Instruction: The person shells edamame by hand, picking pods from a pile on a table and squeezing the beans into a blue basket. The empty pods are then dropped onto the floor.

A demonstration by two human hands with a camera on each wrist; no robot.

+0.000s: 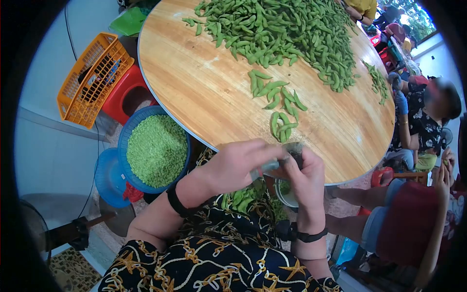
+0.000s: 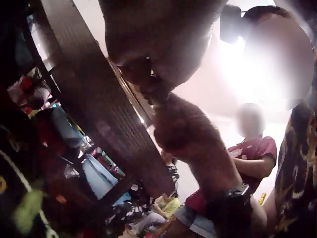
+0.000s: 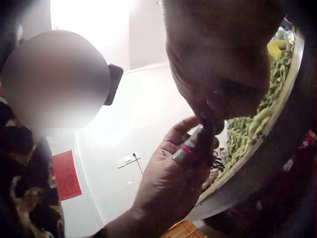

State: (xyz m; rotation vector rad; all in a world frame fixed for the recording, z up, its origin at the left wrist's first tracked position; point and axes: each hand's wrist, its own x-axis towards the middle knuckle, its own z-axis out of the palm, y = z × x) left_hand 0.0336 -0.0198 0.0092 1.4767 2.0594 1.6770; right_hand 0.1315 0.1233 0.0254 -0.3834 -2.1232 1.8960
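Observation:
Both hands meet fingertip to fingertip over the lap, just off the near edge of the round wooden table (image 1: 204, 102). My left hand (image 1: 238, 163) reaches across with its fingers towards the right one. A grey finger cover with a red band (image 3: 185, 151) sits on a left digit. My right hand (image 1: 309, 177) has bent fingers, with a dark greenish-grey patch between thumb and forefinger. I cannot tell what the fingertips hold. Several loose edamame pods (image 1: 282, 126) lie on the table just beyond the hands; more pods (image 1: 243, 197) lie on the lap beneath.
A large edamame heap (image 1: 282, 34) covers the far table. At left, a blue basket (image 1: 127, 168) holds shelled beans (image 1: 158, 151), near a red stool (image 1: 127, 95) and an orange crate (image 1: 80, 104). A bowl (image 1: 287, 194) shows below the right hand. People sit and stand at right.

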